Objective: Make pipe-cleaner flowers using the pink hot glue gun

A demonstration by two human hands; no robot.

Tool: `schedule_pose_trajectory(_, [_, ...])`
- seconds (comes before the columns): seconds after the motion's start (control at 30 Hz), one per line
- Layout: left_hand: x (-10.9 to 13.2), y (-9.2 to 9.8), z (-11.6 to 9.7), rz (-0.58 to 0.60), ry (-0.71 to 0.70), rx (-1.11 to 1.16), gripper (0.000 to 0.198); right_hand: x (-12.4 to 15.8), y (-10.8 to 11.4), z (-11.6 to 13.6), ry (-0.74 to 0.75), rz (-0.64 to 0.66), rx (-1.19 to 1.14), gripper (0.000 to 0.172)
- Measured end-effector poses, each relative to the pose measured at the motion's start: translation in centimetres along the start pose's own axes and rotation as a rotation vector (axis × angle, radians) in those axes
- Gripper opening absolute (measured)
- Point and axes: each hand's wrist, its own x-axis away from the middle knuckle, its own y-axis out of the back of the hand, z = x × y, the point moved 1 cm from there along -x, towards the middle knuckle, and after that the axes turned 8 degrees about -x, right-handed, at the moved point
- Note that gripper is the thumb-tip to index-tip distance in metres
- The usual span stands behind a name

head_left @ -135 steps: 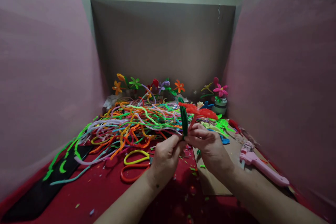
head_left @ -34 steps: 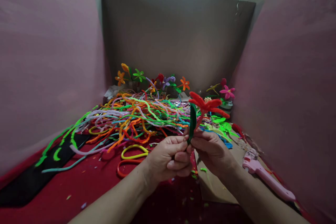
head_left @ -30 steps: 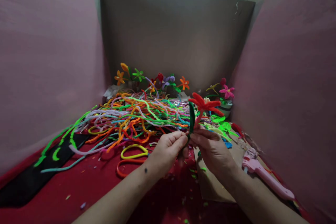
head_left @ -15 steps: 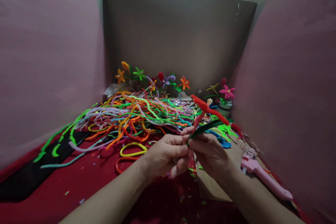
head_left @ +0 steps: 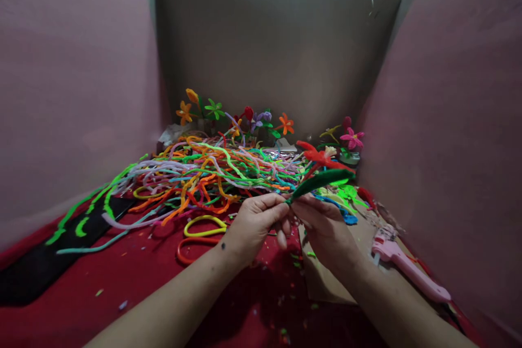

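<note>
My left hand [head_left: 256, 221] and my right hand [head_left: 322, 224] meet above the red table, both pinched on the base of a red pipe-cleaner flower [head_left: 320, 155]. A dark green pipe-cleaner leaf [head_left: 322, 180] juts from the pinch, leaning up and to the right under the red petals. The stem below the fingers is hidden by my hands.
A big tangle of coloured pipe cleaners [head_left: 204, 174] lies behind my hands. Finished flowers [head_left: 244, 119] stand along the back wall; a potted pink flower [head_left: 350, 141] is at right. Scissors with yellow and orange handles [head_left: 199, 234] lie left; a pink glue gun [head_left: 403, 263] on cardboard [head_left: 326, 283].
The green leaf has swung from upright down to the right, and the red flower has tilted the same way. Both hands kept their pinch at the base.
</note>
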Motion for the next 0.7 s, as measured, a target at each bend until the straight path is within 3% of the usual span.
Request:
schedule_pose_trajectory(0.07, [0.0,0.1,0.3,0.070,0.051,0.156,0.021,-0.1,0.3,-0.1,-0.040,0.001,-0.060,0.004])
schedule_pose_trajectory(0.17, [0.1,0.2,0.7,0.250,0.124,0.382,0.020,-0.2,0.4,-0.2,-0.131,0.016,-0.161,0.010])
schedule_pose_trajectory(0.27, [0.2,0.3,0.5,0.396,0.171,0.390,0.020,-0.3,0.4,-0.1,-0.124,0.019,-0.197,0.014])
schedule_pose_trajectory(0.33, [0.2,0.3,0.3,0.335,0.133,0.180,0.022,-0.4,0.7,-0.3,-0.068,-0.026,-0.192,0.012])
schedule_pose_trajectory(0.47, [0.4,0.1,0.0,-0.086,-0.147,-0.450,0.009,-0.6,1.6,-1.4,0.069,-0.133,-0.117,0.013])
schedule_pose_trajectory(0.53, [0.4,0.0,0.1,-0.195,-0.216,-0.587,0.011,-0.6,1.7,-1.9,0.111,-0.121,-0.096,0.012])
schedule_pose_trajectory(0.6, [0.3,0.0,0.2,-0.158,-0.157,-0.518,0.022,-0.6,1.6,-2.0,0.103,-0.095,-0.102,0.009])
schedule_pose_trajectory(0.7, [0.0,0.3,0.4,0.024,0.004,-0.247,0.026,-0.6,1.2,-1.6,-0.026,-0.038,-0.152,0.005])
